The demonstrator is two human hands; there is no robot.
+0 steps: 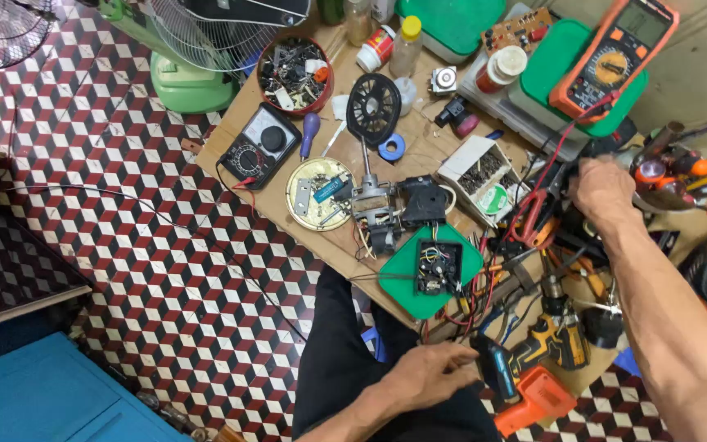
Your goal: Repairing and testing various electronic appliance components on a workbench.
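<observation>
Left hand: left hand (431, 372) lies low at the near table edge, fingers curled loosely against the black battery end of the cordless drill (546, 348); whether it truly grips it I cannot tell.
Right hand: right hand (603, 190) reaches far over to the right side of the table, knuckles up, fingers bent down into a heap of hand tools (681, 176); what they close on is hidden.
Cordless drill: yellow and black body with an orange battery pack, lying on its side at the near right corner of the cardboard-covered table (272, 110).
Green plate: green plastic cover (431, 270) with a small black switch block and wires on it, between the two hands, at the near edge.
Fan motor: fan motor (370, 200) with its shaft pointing away, just beyond the green plate, touching a round tin lid (317, 194) of small parts.
Meters: black analogue meter (259, 146) at the left edge; orange digital multimeter (615, 57) at the far right on a green lid, red lead trailing toward the right hand.
Bowl: red bowl of scrap metal bits (294, 74) at the far left, beside a green fan base (186, 82).
Floor: chequered red, black and white tiles (149, 245).
</observation>
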